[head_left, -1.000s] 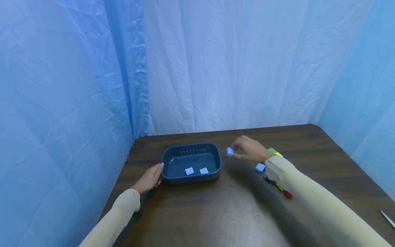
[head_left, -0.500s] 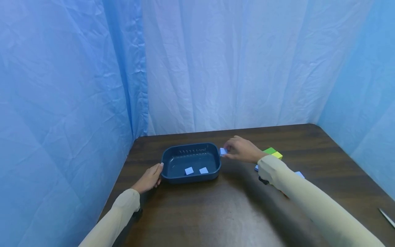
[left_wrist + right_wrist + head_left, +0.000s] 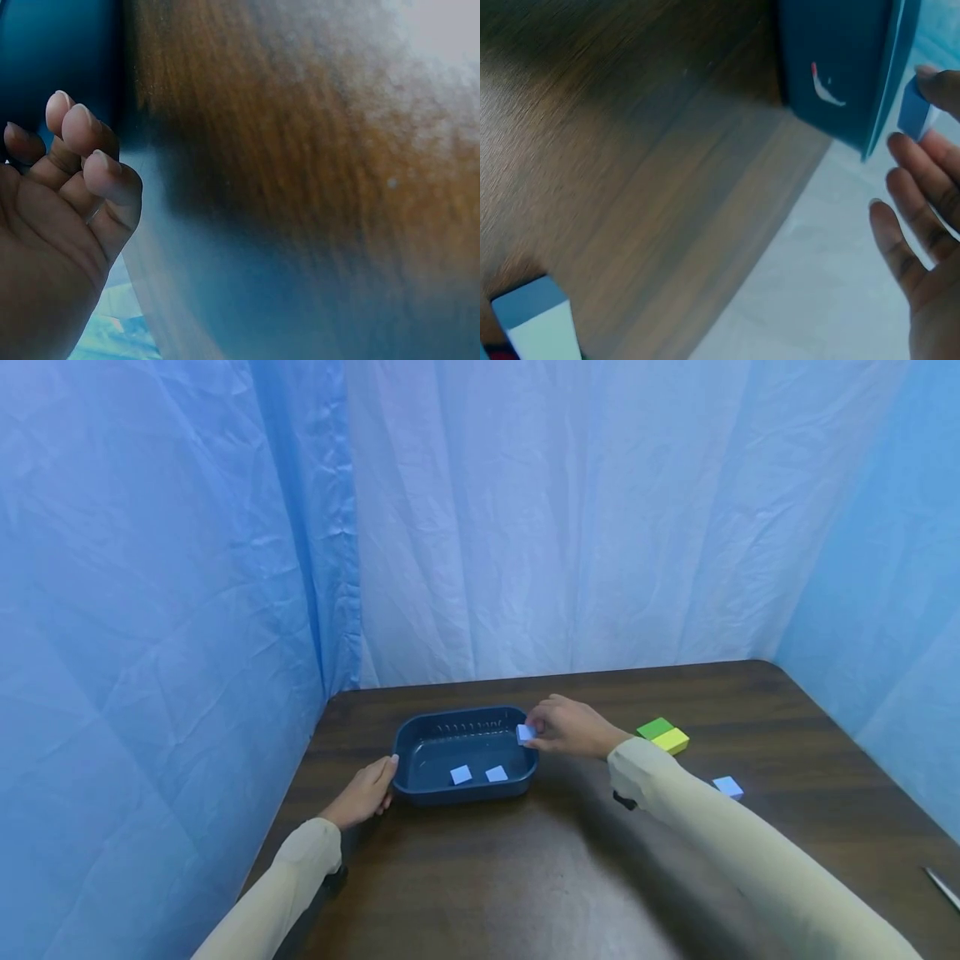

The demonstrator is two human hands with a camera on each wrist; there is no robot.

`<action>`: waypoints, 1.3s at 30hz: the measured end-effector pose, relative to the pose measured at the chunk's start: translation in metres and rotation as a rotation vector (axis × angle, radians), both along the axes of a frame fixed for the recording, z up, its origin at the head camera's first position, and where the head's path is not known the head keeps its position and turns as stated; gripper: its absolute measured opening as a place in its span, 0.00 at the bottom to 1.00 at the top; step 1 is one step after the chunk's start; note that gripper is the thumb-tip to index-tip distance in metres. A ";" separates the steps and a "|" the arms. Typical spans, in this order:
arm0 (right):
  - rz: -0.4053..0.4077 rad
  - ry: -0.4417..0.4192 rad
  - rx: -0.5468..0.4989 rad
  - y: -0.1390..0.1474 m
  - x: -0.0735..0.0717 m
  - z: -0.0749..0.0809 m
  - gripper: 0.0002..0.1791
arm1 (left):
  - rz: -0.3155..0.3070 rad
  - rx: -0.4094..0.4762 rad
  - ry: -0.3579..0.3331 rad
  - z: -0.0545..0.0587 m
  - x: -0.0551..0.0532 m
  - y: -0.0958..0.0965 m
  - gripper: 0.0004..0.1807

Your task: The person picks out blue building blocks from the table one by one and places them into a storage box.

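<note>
A dark blue rectangular tray [image 3: 463, 797] stands on the table, with two small pale blue blocks [image 3: 461, 774] lying inside near its front wall. My right hand [image 3: 572, 728] pinches a third pale blue block [image 3: 526, 734] between thumb and fingers, over the tray's right rim. In the right wrist view this block [image 3: 915, 111] shows a blue side and a white face, close beside the tray wall [image 3: 840, 67]. At the tray's left end, my left hand [image 3: 365, 792] holds the rim. Its other fingers [image 3: 82, 131] curl loosely below in the left wrist view.
Right of the tray, a green block [image 3: 655, 727] and a yellow block [image 3: 672, 741] lie side by side. Another pale blue block [image 3: 727, 787] lies beyond the right forearm, which hides part of the table. A thin metallic object [image 3: 942, 888] lies at the right edge.
My right hand has moved left with the pinched block, from beside the tray to over its right rim. The green and yellow blocks have come out from behind the sleeve. My left hand stays put.
</note>
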State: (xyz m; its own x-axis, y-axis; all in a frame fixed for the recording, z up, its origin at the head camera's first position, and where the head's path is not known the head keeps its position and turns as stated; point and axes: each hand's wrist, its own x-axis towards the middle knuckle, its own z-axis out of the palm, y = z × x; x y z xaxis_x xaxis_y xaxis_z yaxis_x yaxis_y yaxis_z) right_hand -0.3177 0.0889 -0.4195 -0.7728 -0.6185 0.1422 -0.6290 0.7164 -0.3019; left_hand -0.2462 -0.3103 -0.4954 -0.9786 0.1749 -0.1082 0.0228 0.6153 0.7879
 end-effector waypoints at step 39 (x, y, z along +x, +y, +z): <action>0.245 0.106 0.059 -0.087 0.024 -0.005 0.19 | 0.043 -0.010 -0.010 0.000 0.002 0.005 0.29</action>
State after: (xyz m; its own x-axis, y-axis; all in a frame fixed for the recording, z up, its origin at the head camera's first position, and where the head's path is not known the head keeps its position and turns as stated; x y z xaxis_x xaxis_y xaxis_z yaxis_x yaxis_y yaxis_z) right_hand -0.2939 0.0022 -0.4247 -0.5816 -0.7950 0.1725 -0.8117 0.5533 -0.1871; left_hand -0.2442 -0.3055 -0.4953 -0.9841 0.1311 -0.1200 -0.0123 0.6235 0.7818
